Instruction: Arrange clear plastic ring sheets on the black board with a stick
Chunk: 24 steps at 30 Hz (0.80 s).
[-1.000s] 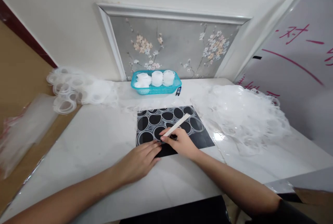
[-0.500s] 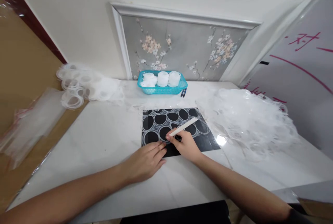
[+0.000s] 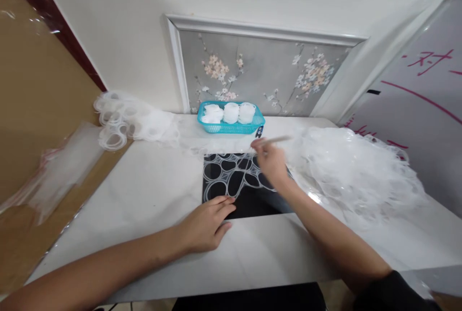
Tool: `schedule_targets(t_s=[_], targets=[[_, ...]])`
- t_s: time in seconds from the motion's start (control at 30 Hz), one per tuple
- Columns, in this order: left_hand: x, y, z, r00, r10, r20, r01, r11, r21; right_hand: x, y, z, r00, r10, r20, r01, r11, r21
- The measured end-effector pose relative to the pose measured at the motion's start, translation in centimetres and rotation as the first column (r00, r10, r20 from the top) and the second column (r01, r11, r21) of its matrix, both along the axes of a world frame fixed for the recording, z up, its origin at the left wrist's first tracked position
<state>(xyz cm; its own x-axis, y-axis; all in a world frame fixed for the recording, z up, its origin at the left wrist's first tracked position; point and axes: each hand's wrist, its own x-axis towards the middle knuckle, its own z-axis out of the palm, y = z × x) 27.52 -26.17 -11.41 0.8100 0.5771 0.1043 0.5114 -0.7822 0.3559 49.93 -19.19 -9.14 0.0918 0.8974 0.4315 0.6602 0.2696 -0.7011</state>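
Observation:
A black sheet (image 3: 260,203) lies on the white table. A clear lattice (image 3: 219,174) of joined oval rings covers its far part, pulled out of shape toward my right hand. My left hand (image 3: 211,222) rests with fingers stretched out on the sheet's near left edge, fingertips at the lattice's rim. Above the sheet's far side, my right hand (image 3: 271,161) is closed around a white flat stick (image 3: 276,140), blurred by motion. Its thumb and forefinger are pinched together, and strands of the lattice run up toward them.
A turquoise basket (image 3: 231,128) with stacks of white rings stands by the wall, a small dark object (image 3: 259,131) beside it. A large heap of clear rings (image 3: 361,171) spreads at right. More rings (image 3: 144,121) lie back left, near plastic bags (image 3: 68,169).
My right hand has risen away from me with the stick, and the lattice's near right part has come off the black sheet. My left hand stays at the near edge.

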Motion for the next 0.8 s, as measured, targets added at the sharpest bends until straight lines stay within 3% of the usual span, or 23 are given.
schedule_targets(t_s=[0.07, 0.17, 0.23, 0.37, 0.47, 0.53, 0.63, 0.7, 0.8], targets=[[-0.1, -0.2, 0.4, 0.998, -0.034, -0.045, 0.033, 0.999, -0.018, 0.0, 1.1, 1.5, 0.988, -0.08, -0.129, 0.087, 0.995, 0.048], [-0.2, -0.8, 0.9, 0.991, -0.09, -0.095, 0.089, 0.996, -0.013, -0.9, 0.9, 1.9, 0.991, 0.105, -0.081, -0.098, 0.992, 0.081], [-0.2, -1.1, 1.1, 0.989, -0.103, -0.107, 0.101, 0.995, -0.028, -1.2, 1.0, 1.7, 0.982, 0.156, -0.105, -0.149, 0.986, 0.07], [-0.3, -1.2, 1.3, 0.99, -0.089, -0.108, 0.076, 0.99, -0.115, 0.9, 3.9, 3.2, 0.947, 0.037, -0.319, -0.024, 0.999, 0.047], [-0.6, -1.0, 1.4, 0.986, -0.092, -0.139, 0.076, 0.99, -0.118, 2.6, 5.5, 5.1, 0.943, 0.021, -0.331, 0.006, 0.997, 0.081], [-0.7, -1.1, 1.5, 0.98, -0.111, -0.166, 0.101, 0.993, -0.065, 2.4, 4.8, 5.3, 0.954, 0.018, -0.298, 0.015, 0.994, 0.108], [-0.8, -1.8, 1.3, 0.97, -0.144, -0.196, 0.162, 0.984, 0.08, 0.2, 1.5, 2.8, 0.97, 0.165, -0.179, -0.147, 0.983, 0.113], [-0.8, -2.6, 0.7, 0.97, -0.118, -0.21, 0.159, 0.969, 0.188, -1.7, -1.1, 0.0, 0.884, 0.449, -0.126, -0.443, 0.893, 0.073], [-0.9, -3.7, -0.3, 0.972, -0.022, -0.234, 0.097, 0.944, 0.317, -3.5, -3.9, -3.3, 0.762, 0.625, -0.169, -0.642, 0.764, -0.068]])
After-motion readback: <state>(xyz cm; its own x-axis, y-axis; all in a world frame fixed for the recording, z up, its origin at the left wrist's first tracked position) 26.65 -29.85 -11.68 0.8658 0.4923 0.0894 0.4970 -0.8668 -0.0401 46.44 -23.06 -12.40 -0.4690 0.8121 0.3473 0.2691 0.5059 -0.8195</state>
